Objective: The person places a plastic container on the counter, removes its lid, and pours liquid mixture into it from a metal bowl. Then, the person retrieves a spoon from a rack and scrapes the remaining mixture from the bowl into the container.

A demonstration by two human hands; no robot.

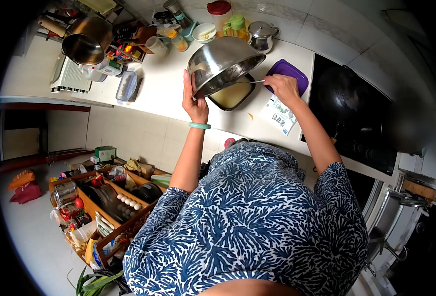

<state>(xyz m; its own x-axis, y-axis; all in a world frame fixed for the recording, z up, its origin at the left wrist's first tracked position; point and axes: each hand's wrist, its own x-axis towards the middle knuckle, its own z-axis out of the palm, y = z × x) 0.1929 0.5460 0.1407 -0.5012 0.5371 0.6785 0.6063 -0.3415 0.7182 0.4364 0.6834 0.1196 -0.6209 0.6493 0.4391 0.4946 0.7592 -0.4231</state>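
My left hand [194, 102], with a green bangle at the wrist, grips the rim of a large metal mixing bowl [218, 61]. The bowl is tipped on its side, its mouth facing down and right. Below it a dark rectangular pan [250, 91] on the counter holds a pale yellow mixture. My right hand [283, 89] is closed on a utensil with a thin metal handle [255, 81]; its far end reaches toward the bowl's mouth and cannot be made out. Behind that hand lies a purple tray or lid [291, 71], and a printed white packet [279, 116] sits beneath the wrist.
A black stove [356, 133] with a dark wok [344, 89] is to the right. Along the wall stand a metal pot [262, 35], a green-topped jug [237, 28] and a white bowl [204, 32]. A plastic box [127, 87] lies left. An open drawer [124, 224] juts out below.
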